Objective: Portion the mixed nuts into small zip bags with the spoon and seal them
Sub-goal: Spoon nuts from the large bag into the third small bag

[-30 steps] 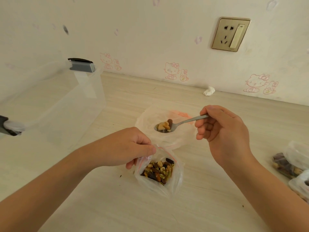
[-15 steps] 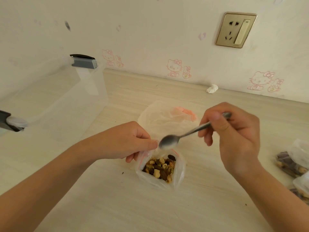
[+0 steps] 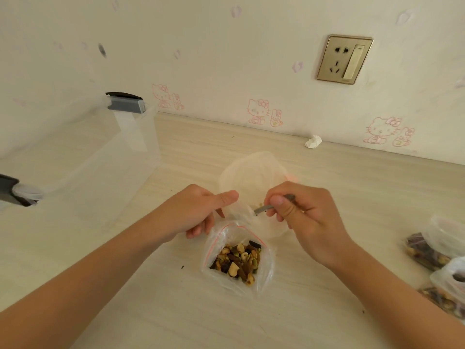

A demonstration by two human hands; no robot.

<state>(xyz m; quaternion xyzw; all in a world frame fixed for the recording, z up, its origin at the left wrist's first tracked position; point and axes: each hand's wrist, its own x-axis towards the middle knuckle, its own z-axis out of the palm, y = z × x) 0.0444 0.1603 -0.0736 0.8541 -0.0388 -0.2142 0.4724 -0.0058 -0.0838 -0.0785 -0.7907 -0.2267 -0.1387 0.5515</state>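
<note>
my left hand [image 3: 198,212] pinches the rim of the zip bag [image 3: 236,258] sitting on the table [image 3: 151,311] between my wrists, right hand [image 3: 304,217] fisted round the spoon [image 3: 264,209]; i judge the film light, floppy, slick, best held at its zip strip.

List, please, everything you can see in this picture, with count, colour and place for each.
zip bag: one, clear with red strip, open, table centre
nuts: a portion, brown and green, inside zip bag
big bag: one, translucent white, behind zip bag
spoon: one, metal, bowl hidden in big bag
filled bags: two, clear, right edge
bin: one, clear with grey latches, left
tissue: one, white, by wall
socket: one, gold, on wall
stickers: three, pink, low on wall
table: one, pale wood
left hand: one, pinches zip bag's rim
right hand: one, grips spoon
</note>
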